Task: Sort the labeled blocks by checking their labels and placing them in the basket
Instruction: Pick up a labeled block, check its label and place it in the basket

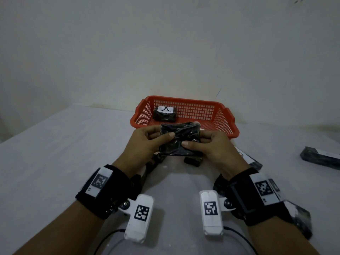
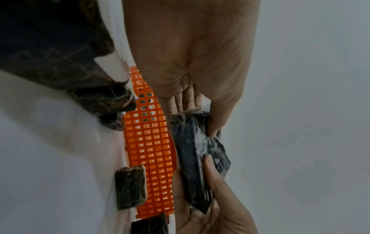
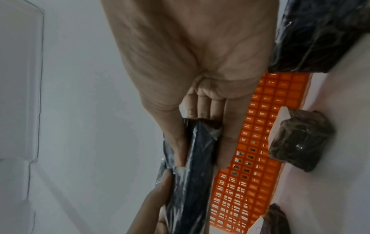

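Note:
Both hands hold one black plastic-wrapped block [image 1: 179, 139] in the air, just in front of the red mesh basket [image 1: 184, 99]. My left hand [image 1: 162, 134] pinches its left end, thumb on the near face. My right hand [image 1: 197, 141] pinches the right end the same way. The face turned to me is bare black wrap; no label shows. The left wrist view shows the block [image 2: 192, 158] edge-on between thumb and fingers, as does the right wrist view [image 3: 192, 166]. Inside the basket lies a block with a white "A" label [image 1: 165, 114].
More wrapped blocks lie on the white table: one below my hands [image 1: 193, 161], one under my left hand [image 1: 152, 164], one by my right wrist [image 1: 248, 157], one far right [image 1: 320, 157], one at the lower right [image 1: 301, 218]. A white wall stands behind the basket.

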Demonstrator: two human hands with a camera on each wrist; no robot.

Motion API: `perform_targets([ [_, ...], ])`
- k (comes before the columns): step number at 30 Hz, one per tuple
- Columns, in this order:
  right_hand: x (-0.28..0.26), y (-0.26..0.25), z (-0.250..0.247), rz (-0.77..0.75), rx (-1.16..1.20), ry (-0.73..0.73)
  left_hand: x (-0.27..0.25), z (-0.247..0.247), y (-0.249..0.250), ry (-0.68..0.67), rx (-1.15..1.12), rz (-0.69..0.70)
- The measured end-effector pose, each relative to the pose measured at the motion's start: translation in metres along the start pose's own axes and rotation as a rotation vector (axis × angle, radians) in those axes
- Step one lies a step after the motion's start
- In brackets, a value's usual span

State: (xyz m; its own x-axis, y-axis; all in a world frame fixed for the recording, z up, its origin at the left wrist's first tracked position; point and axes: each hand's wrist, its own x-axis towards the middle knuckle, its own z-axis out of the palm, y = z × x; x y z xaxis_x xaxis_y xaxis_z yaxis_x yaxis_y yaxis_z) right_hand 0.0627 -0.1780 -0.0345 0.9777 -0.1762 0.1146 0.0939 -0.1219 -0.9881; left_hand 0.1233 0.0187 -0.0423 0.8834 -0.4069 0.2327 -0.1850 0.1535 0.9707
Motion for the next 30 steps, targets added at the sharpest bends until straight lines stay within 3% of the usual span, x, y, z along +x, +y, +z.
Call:
perform_targets([
  [10, 0.000, 0.000, 0.007, -0.085, 0.016, 0.150, -0.004, 0.007, 0.003, -0.073, 0.031, -0.003],
  [15, 0.000, -0.001, 0.004, -0.039, -0.014, 0.051, -0.003, 0.003, 0.004, -0.036, 0.025, 0.024],
  [19, 0.001, 0.000, 0.001, -0.070, -0.044, 0.084, -0.001, 0.001, 0.003, -0.052, 0.030, 0.045],
  [24, 0.003, 0.000, 0.000, -0.101, -0.038, 0.005, 0.001, -0.004, 0.004, -0.019, 0.070, 0.158],
  [30, 0.005, 0.001, 0.002, 0.091, 0.221, -0.100, 0.001, -0.002, 0.005, -0.061, 0.156, 0.249],
])
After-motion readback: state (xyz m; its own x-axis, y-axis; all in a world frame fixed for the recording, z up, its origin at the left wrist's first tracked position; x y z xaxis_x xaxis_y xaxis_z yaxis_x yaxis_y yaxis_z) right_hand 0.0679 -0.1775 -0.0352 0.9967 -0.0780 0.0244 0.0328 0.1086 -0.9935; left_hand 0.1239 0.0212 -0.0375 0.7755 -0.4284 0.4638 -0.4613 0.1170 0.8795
